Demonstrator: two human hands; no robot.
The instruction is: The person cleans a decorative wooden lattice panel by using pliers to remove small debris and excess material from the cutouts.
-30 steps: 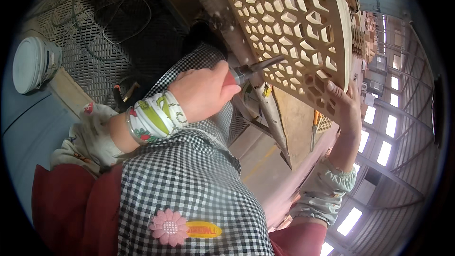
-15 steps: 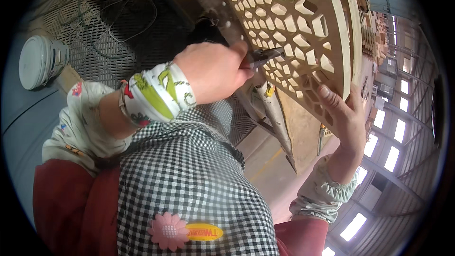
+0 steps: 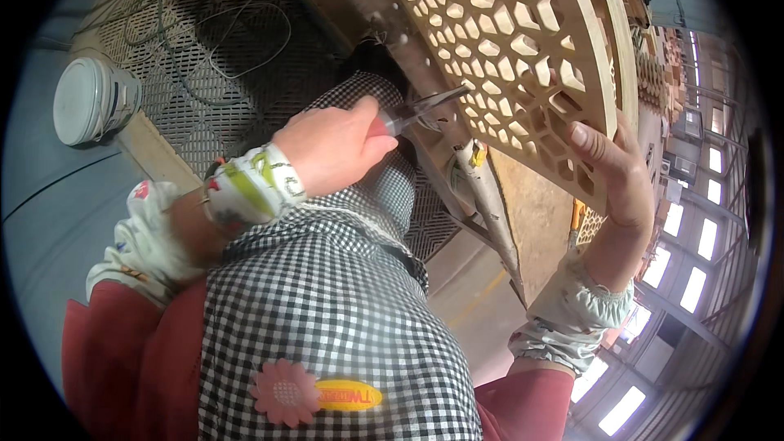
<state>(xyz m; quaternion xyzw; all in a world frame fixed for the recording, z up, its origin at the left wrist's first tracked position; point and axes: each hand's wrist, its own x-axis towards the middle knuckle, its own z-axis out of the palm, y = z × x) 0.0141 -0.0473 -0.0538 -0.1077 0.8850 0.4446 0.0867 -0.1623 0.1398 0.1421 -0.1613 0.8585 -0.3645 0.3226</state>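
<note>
My left hand [image 3: 331,147] is closed round the reddish handle of a knife-like tool [image 3: 429,106] with a slim, dark, pointed blade. The blade points right, its tip over the left edge of a pale wooden lattice panel [image 3: 535,65]; I cannot tell whether it touches. Many-sided holes of different sizes cover the panel, which stands tilted on its side. My right hand [image 3: 616,165] grips the panel's lower right corner, thumb on the pierced face and fingers behind it, partly hidden. Another wooden panel [image 3: 622,49] shows just behind the first.
Beneath the panel runs a worn round bar [image 3: 490,212] beside a brown board [image 3: 529,233]. An orange-handled tool [image 3: 576,216] lies near my right wrist. A white lidded bucket [image 3: 82,102] stands left, by slatted floor grating [image 3: 269,45] with a loose cable. Stacked wooden pieces [image 3: 665,73] are farther right.
My left hand has drawn the tool back to the left and slightly down, so its blade no longer overlaps the panel's holes. My right hand keeps its grip. The whole view has shifted a little.
</note>
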